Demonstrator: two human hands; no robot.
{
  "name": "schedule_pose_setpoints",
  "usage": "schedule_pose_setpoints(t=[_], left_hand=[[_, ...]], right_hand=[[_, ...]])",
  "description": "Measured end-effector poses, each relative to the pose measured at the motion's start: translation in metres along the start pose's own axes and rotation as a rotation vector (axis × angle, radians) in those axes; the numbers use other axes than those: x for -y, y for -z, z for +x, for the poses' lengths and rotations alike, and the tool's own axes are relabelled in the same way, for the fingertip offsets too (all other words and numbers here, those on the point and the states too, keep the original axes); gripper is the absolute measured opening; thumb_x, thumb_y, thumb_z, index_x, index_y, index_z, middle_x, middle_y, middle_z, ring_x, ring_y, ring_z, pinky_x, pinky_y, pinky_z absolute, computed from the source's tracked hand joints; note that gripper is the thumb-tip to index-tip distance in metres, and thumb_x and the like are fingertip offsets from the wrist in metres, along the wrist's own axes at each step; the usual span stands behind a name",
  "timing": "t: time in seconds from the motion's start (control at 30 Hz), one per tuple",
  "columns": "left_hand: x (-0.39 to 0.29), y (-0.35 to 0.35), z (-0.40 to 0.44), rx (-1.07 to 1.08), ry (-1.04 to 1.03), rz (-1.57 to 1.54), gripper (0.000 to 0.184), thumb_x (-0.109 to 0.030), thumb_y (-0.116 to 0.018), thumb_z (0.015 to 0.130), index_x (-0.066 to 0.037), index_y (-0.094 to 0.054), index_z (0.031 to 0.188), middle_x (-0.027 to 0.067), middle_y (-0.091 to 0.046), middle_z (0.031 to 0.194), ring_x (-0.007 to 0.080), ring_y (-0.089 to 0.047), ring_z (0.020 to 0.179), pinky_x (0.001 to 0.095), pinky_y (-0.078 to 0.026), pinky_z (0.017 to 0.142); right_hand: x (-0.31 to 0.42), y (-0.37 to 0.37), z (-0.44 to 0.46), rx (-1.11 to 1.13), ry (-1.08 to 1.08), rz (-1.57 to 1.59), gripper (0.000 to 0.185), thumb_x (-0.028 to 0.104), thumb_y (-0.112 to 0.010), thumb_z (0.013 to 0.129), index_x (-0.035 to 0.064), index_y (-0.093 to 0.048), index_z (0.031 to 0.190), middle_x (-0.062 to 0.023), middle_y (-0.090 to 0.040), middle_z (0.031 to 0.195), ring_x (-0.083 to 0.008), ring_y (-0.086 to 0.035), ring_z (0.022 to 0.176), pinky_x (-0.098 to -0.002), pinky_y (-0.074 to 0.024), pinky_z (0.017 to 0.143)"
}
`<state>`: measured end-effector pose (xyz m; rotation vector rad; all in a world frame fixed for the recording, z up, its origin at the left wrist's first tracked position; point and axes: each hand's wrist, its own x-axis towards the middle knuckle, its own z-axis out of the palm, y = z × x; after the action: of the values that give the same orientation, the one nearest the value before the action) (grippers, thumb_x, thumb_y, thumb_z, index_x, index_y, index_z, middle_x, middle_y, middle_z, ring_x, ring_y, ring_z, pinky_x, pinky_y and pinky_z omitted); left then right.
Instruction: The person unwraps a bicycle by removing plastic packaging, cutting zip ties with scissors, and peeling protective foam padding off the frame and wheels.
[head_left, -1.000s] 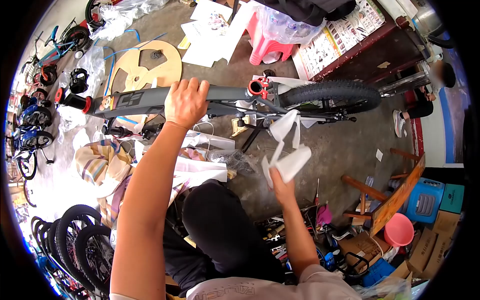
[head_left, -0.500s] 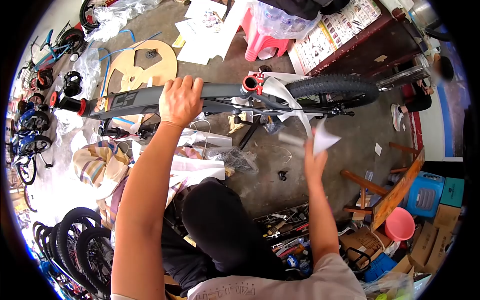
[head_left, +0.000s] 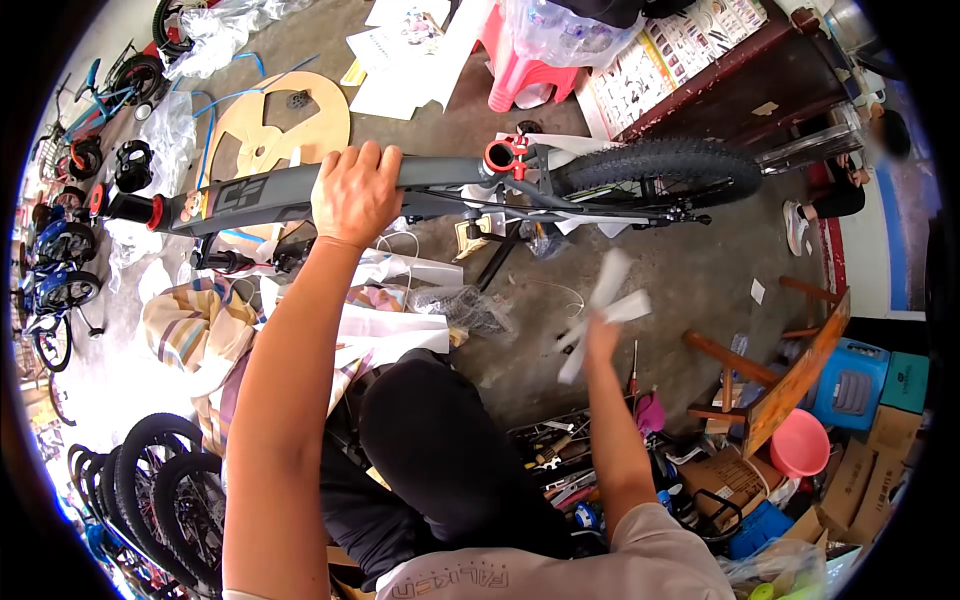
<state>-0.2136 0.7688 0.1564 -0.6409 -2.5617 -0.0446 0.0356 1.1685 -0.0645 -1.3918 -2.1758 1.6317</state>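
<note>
My left hand (head_left: 357,195) is closed over the top of a dark grey bicycle frame (head_left: 440,174), which lies across the view. Red rings mark the frame's head end on the left, and a red seat clamp (head_left: 505,156) sits near its middle. The knobby rear wheel (head_left: 660,172) is fitted at the right. Below the frame, my right hand (head_left: 602,338) grips a white packing strip (head_left: 620,307), apart from the bicycle. The strip and the fingers are blurred by motion, and whether it is foam or paper I cannot tell.
Tools (head_left: 560,450) lie by my knee, and a screwdriver (head_left: 633,368) stands near them. Right are a wooden stool (head_left: 800,375), a pink basin (head_left: 799,443) and cardboard boxes (head_left: 735,480). Striped cloth (head_left: 195,325) lies left; several tyres (head_left: 150,470) stand below it. Another person's leg (head_left: 835,200) shows far right.
The white strip has come away from the rear of the frame. My right hand has moved down and slightly left with it. My left hand keeps its hold on the frame.
</note>
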Motion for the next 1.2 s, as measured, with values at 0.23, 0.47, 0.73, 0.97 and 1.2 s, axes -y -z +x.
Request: schedule_pose_setpoints(t=[0.23, 0.47, 0.73, 0.97, 1.2], left_hand=[[-0.001, 0.0, -0.002, 0.007, 0.007, -0.003, 0.036, -0.017, -0.08, 0.065, -0.014, -0.06, 0.094, 0.0042, -0.057, 0.086, 0.0261, -0.062, 0.085, 0.0412, -0.049, 0.08], [-0.001, 0.001, 0.0, -0.041, -0.002, -0.01, 0.03, -0.016, -0.076, 0.066, -0.015, -0.059, 0.091, 0.0027, -0.056, 0.083, 0.0238, -0.061, 0.08, 0.0391, -0.047, 0.076], [0.0, -0.003, -0.001, -0.056, -0.002, -0.006, 0.029, -0.016, -0.075, 0.066, -0.016, -0.057, 0.088, 0.0017, -0.055, 0.082, 0.0227, -0.06, 0.079, 0.0383, -0.046, 0.074], [0.001, -0.003, 0.0, -0.079, -0.01, -0.016, 0.03, -0.016, -0.076, 0.065, -0.016, -0.057, 0.088, 0.0017, -0.055, 0.082, 0.0228, -0.06, 0.079, 0.0382, -0.046, 0.074], [-0.002, 0.0, -0.002, -0.004, 0.036, -0.02, 0.033, -0.016, -0.078, 0.065, -0.015, -0.062, 0.095, 0.0024, -0.058, 0.086, 0.0242, -0.062, 0.085, 0.0396, -0.05, 0.082]], right_hand=[[0.036, -0.033, -0.023, 0.285, 0.358, -0.773, 0.1, 0.059, -0.078, 0.08, -0.0044, -0.042, 0.149, -0.0296, -0.051, 0.143, -0.0425, -0.051, 0.133, -0.0455, -0.0432, 0.109], [0.161, -0.118, 0.027, 0.084, 0.57, -0.438, 0.05, 0.039, -0.076, 0.089, 0.0044, -0.064, 0.123, -0.0133, -0.071, 0.087, -0.0309, -0.071, 0.079, -0.043, -0.0544, 0.072], [0.114, -0.18, -0.039, 0.297, 0.526, 0.356, 0.013, 0.017, -0.065, 0.1, 0.0039, -0.067, 0.098, -0.0009, -0.064, 0.072, -0.0098, -0.061, 0.066, -0.0269, -0.0487, 0.061], [0.016, -0.139, -0.082, 0.555, 0.807, -0.721, 0.013, 0.025, -0.067, 0.092, 0.0112, -0.066, 0.091, -0.0111, -0.071, 0.087, -0.0363, -0.069, 0.084, -0.0483, -0.0538, 0.074], [0.036, -0.1, 0.021, 0.365, 0.723, -0.196, 0.012, 0.013, -0.066, 0.095, 0.0121, -0.066, 0.107, -0.0052, -0.07, 0.087, -0.0198, -0.069, 0.077, -0.0378, -0.0534, 0.067]])
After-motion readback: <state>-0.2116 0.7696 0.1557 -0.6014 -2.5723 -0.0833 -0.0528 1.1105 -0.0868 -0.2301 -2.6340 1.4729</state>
